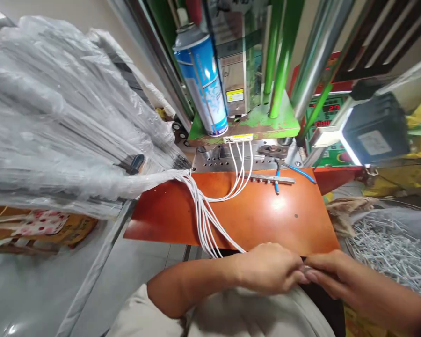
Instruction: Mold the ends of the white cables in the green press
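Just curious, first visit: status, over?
Left grip, right grip: pinched together, contents unclear.
Thin white cables: draped across glossy orange board.
Blue-handled metal pliers: clear of grips.

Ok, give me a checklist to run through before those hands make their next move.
1. Hands clear of the green plate: ok; left hand and right hand meet by the near edge of the orange board.
2. Item between the fingers identified: cannot tell; too small and blurred.
3. Ends of the white cables seated: cannot tell; four strands run up to the green plate, ends hidden.
4. Pliers put away: not ok; blue handles lie over the orange board.
5. Spray can off the green plate: not ok; standing there.
6. Display lit: ok; red digits show.
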The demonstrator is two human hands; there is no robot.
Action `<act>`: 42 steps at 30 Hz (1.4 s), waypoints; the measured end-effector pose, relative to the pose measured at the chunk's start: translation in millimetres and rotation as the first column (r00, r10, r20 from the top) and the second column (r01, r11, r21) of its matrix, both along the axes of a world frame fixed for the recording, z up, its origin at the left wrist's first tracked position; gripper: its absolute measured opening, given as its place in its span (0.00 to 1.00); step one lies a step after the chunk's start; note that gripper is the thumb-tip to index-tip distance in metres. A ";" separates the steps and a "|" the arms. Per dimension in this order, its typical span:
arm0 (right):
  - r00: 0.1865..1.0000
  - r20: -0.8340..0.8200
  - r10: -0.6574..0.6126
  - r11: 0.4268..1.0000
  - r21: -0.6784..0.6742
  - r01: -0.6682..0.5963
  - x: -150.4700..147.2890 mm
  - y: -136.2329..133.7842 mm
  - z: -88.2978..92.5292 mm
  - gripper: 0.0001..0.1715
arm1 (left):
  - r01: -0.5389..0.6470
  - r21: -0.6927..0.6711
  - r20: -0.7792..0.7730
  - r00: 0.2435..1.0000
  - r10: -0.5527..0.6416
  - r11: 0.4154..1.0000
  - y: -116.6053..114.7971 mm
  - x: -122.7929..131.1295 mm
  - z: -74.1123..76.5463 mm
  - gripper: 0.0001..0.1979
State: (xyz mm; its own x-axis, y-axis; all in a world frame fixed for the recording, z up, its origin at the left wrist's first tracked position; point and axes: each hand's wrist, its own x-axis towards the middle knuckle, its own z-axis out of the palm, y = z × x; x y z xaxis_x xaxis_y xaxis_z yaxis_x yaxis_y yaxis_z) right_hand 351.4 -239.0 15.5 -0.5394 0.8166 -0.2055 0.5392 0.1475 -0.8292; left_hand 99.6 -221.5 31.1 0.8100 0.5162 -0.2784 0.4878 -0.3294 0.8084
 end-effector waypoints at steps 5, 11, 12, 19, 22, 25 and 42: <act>0.998 0.001 -0.064 0.995 -0.072 0.064 -32.9 50.9 -0.1 0.31 | -0.247 -0.795 0.060 0.877 0.477 0.554 22.2 -15.9 -16.1 0.28; 0.959 -0.228 -0.170 0.985 -0.041 0.166 -82.8 73.5 -7.9 0.26 | -0.235 -0.912 0.086 0.693 0.716 0.337 29.8 -27.1 -23.5 0.25; 0.949 -0.275 -0.154 0.988 -0.017 0.156 -86.7 78.6 -9.1 0.26 | -0.239 -0.913 0.094 0.666 0.740 0.331 32.6 -27.8 -23.1 0.24; 0.909 0.117 -0.399 0.665 0.720 0.199 -62.2 144.6 -39.1 0.23 | -0.444 -0.809 0.097 0.548 0.831 0.386 59.4 -40.9 -26.8 0.23; 0.928 0.146 -0.343 0.658 0.743 0.126 -56.4 138.2 -41.3 0.21 | -0.521 -0.741 0.129 0.508 0.852 0.423 64.8 -41.2 -35.5 0.26; 0.941 0.130 -0.314 0.713 0.686 0.143 -58.4 101.5 -35.7 0.17 | -0.551 -0.677 0.169 0.528 0.833 0.487 65.5 -39.3 -38.7 0.26; 0.943 0.097 -0.318 0.700 0.695 0.165 -73.7 54.4 -59.9 0.18 | -0.479 -0.631 0.044 0.763 0.645 0.610 67.8 -25.2 -26.4 0.15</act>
